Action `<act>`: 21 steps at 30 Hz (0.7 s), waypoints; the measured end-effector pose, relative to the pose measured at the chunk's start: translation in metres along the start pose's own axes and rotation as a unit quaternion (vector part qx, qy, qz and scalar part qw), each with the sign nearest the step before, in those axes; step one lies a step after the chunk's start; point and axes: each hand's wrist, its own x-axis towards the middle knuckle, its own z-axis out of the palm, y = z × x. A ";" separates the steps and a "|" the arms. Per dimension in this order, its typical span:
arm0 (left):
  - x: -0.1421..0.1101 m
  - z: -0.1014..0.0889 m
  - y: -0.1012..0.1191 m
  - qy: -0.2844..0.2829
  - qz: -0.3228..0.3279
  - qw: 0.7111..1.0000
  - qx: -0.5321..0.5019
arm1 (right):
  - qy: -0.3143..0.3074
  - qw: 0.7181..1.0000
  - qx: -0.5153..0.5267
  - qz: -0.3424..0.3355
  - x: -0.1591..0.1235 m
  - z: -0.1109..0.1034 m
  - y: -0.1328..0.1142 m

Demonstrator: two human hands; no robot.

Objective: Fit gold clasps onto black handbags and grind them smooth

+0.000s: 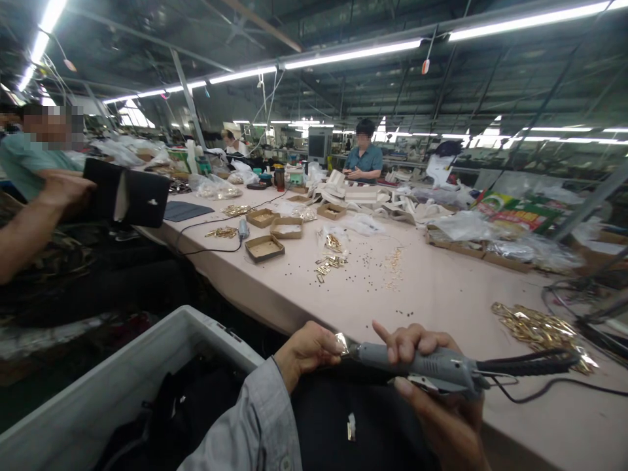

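My right hand (pixel 432 373) is wrapped round a grey electric screwdriver (pixel 417 358), whose tip points left. Between the thumb and fingers of my left hand (pixel 311 348) is a small shiny gold metal piece (pixel 342 343), right at the screwdriver's tip; whether they touch I cannot tell. Below both hands a black fabric piece (pixel 363 418) lies across my lap, with a small gold fitting (pixel 351 426) on it. Off to the right, a heap of gold metal pieces (pixel 542 333) lies on the table (pixel 432 288).
Small cardboard boxes (pixel 265 248), loose gold buckles (pixel 330 263) and scattered tiny screws (pixel 366 261) lie on the table. A white bin (pixel 122 379) with dark fabric stands at my left. A co-worker (pixel 39 157) at the left holds a black panel; another (pixel 364 157) sits across.
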 end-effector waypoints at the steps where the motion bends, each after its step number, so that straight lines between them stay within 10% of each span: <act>1: 0.001 -0.001 -0.001 -0.001 0.000 1.000 0.001 | 0.006 1.000 0.002 0.000 0.001 -0.001 0.001; 21: 0.010 -0.001 -0.004 0.005 0.039 0.998 0.056 | 0.100 0.992 0.077 0.022 0.005 -0.013 0.018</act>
